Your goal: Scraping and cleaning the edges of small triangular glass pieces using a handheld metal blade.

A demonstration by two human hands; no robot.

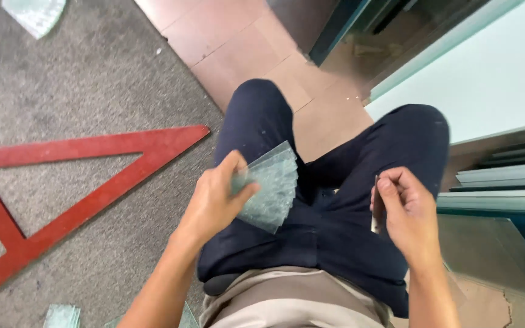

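Observation:
My left hand (217, 197) grips a fanned stack of small greenish glass pieces (273, 188) over my lap, thumb on top. My right hand (403, 209) pinches a thin flat piece (375, 206) held edge-on, so I cannot tell its material; it is a hand's width to the right of the fan. Both hands hover above my dark blue trousers (329, 212), with my knees pointing away from me.
A large red triangular frame (92, 176) lies on grey carpet (80, 91) at left. Glass offcuts lie at the top left (34, 15) and bottom left (62, 316). Stacked glass sheets (505, 194) stand at right. Tan floor tiles (238, 48) lie ahead.

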